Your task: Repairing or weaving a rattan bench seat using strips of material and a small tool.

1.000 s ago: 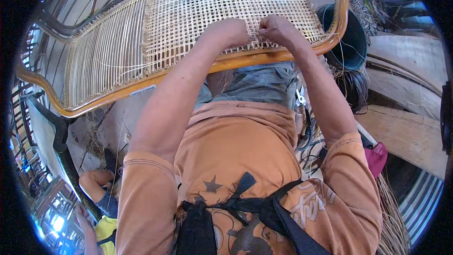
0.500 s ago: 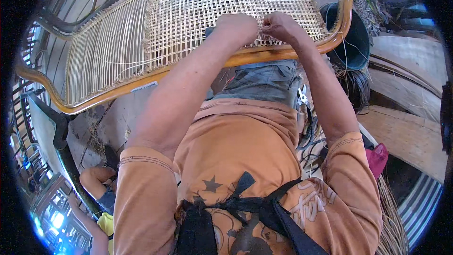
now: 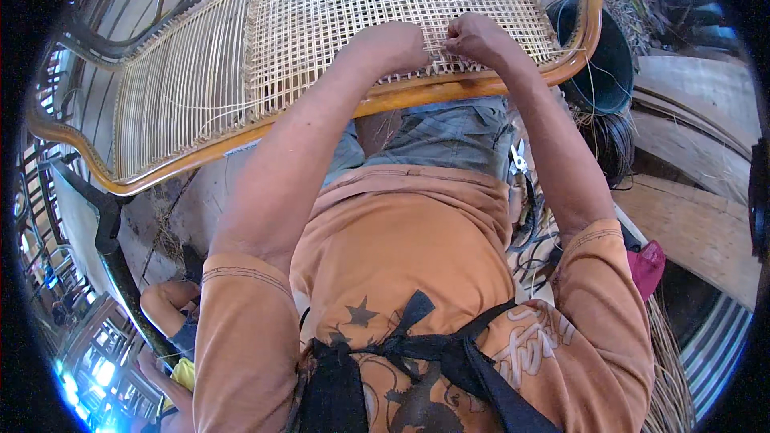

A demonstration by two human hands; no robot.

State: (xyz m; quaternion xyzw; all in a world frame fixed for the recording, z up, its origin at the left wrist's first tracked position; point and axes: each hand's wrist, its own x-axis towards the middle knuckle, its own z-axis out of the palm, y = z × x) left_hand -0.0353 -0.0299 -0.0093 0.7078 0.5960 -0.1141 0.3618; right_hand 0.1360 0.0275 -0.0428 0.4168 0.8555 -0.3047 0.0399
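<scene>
In front of me lies a curved wooden furniture frame (image 3: 437,91) with a woven cane panel (image 3: 321,12). Its main part is an open grid; to the left, a section of cane strands (image 3: 176,88) runs mostly one way. My left hand (image 3: 391,46) is closed at the panel's near edge, knuckles up. A short gap to its right, my right hand (image 3: 479,38) is closed too, thumb and forefinger pinched together just over the weave. Whatever the fingers hold is hidden or too thin to make out. Loose strand ends (image 3: 212,119) curl over the left section.
A dark green bucket (image 3: 603,56) stands beyond the frame's right end, with a dark coiled bundle (image 3: 603,148) below it. Pruning shears (image 3: 518,157) lie by my right hip. Wooden boards (image 3: 690,216) are at the right. Another person's bent knee (image 3: 164,309) shows at lower left.
My left hand has shifted a little left, and the gap between my hands has widened. The right hand has risen slightly. Both remain closed over the cane.
</scene>
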